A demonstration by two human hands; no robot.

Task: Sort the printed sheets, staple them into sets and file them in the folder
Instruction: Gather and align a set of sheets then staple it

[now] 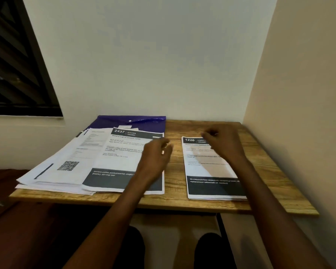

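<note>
Beneath both hands [157, 152], printed sheets [124, 158]

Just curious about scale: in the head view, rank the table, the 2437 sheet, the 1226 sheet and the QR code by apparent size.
1. Table
2. 2437 sheet
3. 1226 sheet, only slightly smaller looking; partly hidden by a hand, so unsure
4. QR code

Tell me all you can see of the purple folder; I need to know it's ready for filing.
The purple folder is glossy, plastic-looking, with a flap and a small white snap button. It lies flat at the table's far edge against the wall. The left pile of printed sheets overlaps its near part, hiding most of it. Neither hand touches it. Whether the flap is fastened cannot be told.
</note>
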